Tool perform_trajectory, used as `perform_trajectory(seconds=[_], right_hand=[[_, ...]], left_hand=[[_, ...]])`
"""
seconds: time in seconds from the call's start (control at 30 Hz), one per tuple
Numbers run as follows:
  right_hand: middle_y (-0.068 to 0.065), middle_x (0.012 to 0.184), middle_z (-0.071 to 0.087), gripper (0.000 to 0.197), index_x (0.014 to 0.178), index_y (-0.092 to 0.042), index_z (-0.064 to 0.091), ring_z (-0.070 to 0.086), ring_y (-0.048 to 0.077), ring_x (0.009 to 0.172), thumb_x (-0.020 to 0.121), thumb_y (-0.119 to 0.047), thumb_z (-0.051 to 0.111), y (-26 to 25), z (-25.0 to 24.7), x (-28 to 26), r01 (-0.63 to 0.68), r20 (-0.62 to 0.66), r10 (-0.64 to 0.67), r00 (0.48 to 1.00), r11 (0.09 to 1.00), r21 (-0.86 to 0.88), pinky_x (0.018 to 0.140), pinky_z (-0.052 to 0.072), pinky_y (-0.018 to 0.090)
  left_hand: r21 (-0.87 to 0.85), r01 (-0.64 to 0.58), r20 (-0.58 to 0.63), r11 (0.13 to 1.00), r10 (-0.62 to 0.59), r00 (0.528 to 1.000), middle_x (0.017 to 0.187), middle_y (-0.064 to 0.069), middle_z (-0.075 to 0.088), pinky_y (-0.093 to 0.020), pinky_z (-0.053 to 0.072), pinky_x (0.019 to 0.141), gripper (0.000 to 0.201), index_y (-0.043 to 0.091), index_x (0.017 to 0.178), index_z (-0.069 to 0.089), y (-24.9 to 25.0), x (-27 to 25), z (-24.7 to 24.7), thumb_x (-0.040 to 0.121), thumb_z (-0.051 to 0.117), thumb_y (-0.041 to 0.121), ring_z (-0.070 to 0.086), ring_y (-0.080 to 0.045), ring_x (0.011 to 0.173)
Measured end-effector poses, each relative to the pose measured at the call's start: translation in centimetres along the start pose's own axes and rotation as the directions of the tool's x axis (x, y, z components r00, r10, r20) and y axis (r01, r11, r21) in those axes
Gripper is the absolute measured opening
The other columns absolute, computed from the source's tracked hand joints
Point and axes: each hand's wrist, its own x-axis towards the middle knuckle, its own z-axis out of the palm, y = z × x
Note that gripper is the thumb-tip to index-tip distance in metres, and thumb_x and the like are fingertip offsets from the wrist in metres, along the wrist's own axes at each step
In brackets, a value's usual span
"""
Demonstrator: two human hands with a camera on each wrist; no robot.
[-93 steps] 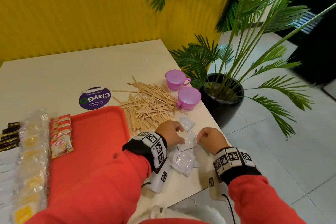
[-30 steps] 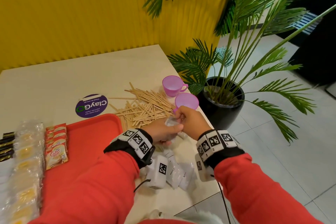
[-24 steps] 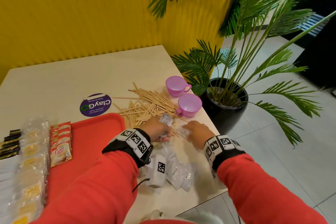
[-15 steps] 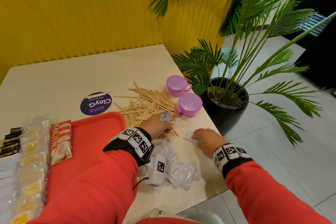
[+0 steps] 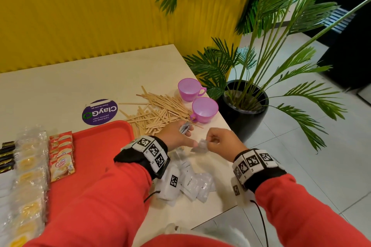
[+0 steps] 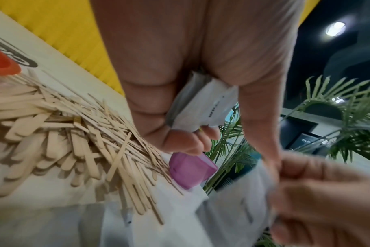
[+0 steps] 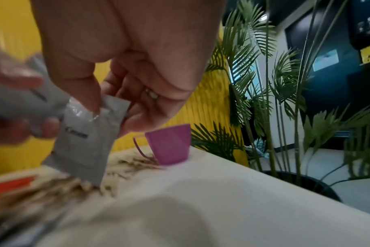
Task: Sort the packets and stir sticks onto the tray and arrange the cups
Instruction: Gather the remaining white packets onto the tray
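Note:
My left hand [image 5: 180,136] holds a small stack of white packets [image 6: 203,107] between its curled fingers, just above the near end of the stir stick pile [image 5: 158,110]. Close to its right, my right hand [image 5: 212,143] pinches one white packet [image 7: 87,142] by its top edge, lifted off the table. Several more white packets [image 5: 194,182] lie loose on the table under my left wrist. Two purple cups [image 5: 189,89] [image 5: 204,109] stand upright beyond the sticks. The red tray [image 5: 96,146] lies to the left.
On the tray's left side lie rows of creamer packets [image 5: 62,156], clear yellow packets [image 5: 28,166] and black sticks [image 5: 7,156]. A purple sticker [image 5: 99,112] is on the table. A potted palm [image 5: 247,110] stands past the table's right edge, and a yellow wall is behind.
My right hand has lifted a white packet off the table and brought it left toward my left hand. The left hand keeps its packets and has barely moved.

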Motion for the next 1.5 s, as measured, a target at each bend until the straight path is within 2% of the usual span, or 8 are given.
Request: perform_trajectory(seconds=[0.13,0.23,0.37,0.5,0.83,1.07,1.3,1.5], right_hand=[[-0.004,0.07,0.06,0.028,0.067,-0.023,0.056,0.057,0.012,0.068,0.077,0.002,0.062,-2.2,0.7,-0.1,0.007,0.051,-0.024,0.998,0.949,0.316,0.069,0.051,0.029],[-0.003,0.081,0.061,0.022,0.073,-0.024,0.056,0.056,0.012,0.072,0.081,-0.006,0.065,-2.7,2.1,-0.2,-0.029,-0.023,0.04,0.999,0.935,0.354,0.069,0.05,0.027],[-0.003,0.103,0.051,0.043,0.11,-0.021,0.05,0.051,0.016,0.094,0.078,-0.041,0.069,-2.2,3.8,-1.9,-0.081,0.171,0.139,0.976,0.948,-0.309,0.079,0.041,0.027],[0.005,0.122,0.042,0.067,0.124,-0.017,0.042,0.044,0.028,0.112,0.073,-0.048,0.071,-1.2,5.8,-3.2,0.012,0.321,0.225,0.92,0.803,-0.596,0.088,0.041,0.037],[0.008,0.123,0.046,0.035,0.122,-0.014,0.052,0.045,0.027,0.115,0.087,-0.014,0.058,0.6,3.2,0.0,0.078,0.259,0.089,0.962,0.819,-0.569,0.094,0.037,0.033],[0.001,0.1,0.063,0.007,0.092,-0.02,0.063,0.054,0.017,0.096,0.086,-0.017,0.06,-1.4,1.2,0.2,0.11,0.127,-0.077,0.989,0.955,-0.276,0.091,0.042,0.027],[-0.01,0.077,0.056,0.017,0.081,-0.024,0.057,0.049,0.008,0.072,0.079,-0.01,0.066,-4.3,1.5,0.0,0.04,0.011,-0.04,0.999,0.999,0.035,0.067,0.039,0.023],[-0.005,0.089,0.05,0.036,0.089,-0.025,0.044,0.048,0.015,0.082,0.072,-0.024,0.075,-2.6,3.8,-1.3,0.051,0.238,0.01,0.971,0.967,-0.249,0.066,0.037,0.025]], left_hand=[[0.273,-0.035,0.045,0.962,0.024,0.999,0.074,0.014,0.055,0.0,0.036,0.046,0.023,0.024,0.087,0.057,0.6,-0.3,1.1,0.074,0.074,0.016,0.05,0.002,0.064],[0.399,-0.042,0.019,0.916,0.038,0.999,0.074,0.009,0.058,-0.01,0.042,0.051,0.009,0.021,0.09,0.06,0.5,-0.4,1.1,0.081,0.063,0.019,0.054,-0.009,0.067],[0.031,0.11,-0.085,0.993,-0.107,0.991,0.082,-0.001,0.064,-0.023,0.05,0.064,0.043,0.012,0.124,0.053,-0.2,-0.6,-0.2,0.083,0.062,0.001,0.061,-0.015,0.074],[-0.13,0.126,-0.065,0.984,-0.135,0.989,0.072,-0.002,0.06,-0.018,0.047,0.042,0.039,0.02,0.116,0.053,-0.4,-1.1,-1.0,0.083,0.062,0.0,0.058,-0.007,0.054],[-0.199,0.117,0.017,0.973,-0.116,0.993,0.08,0.001,0.058,-0.022,0.051,0.06,0.024,0.021,0.091,0.057,-0.6,-1.3,-0.8,0.077,0.074,0.009,0.056,-0.011,0.069],[-0.203,0.138,0.06,0.969,-0.128,0.99,0.088,-0.005,0.056,-0.02,0.048,0.062,0.028,0.014,0.101,0.058,-0.4,-1.3,-1.0,0.078,0.074,0.018,0.053,-0.013,0.073],[-0.14,0.144,0.254,0.98,-0.105,0.961,0.074,-0.005,0.06,-0.024,0.05,0.055,0.028,0.015,0.09,0.062,-0.1,-1.9,-0.5,0.07,0.073,0.0,0.06,-0.012,0.063],[-0.159,0.163,0.09,0.974,-0.15,0.985,0.082,-0.006,0.062,-0.022,0.054,0.049,0.033,0.018,0.088,0.058,-0.8,-2.0,-1.1,0.082,0.047,-0.012,0.062,-0.016,0.068]])
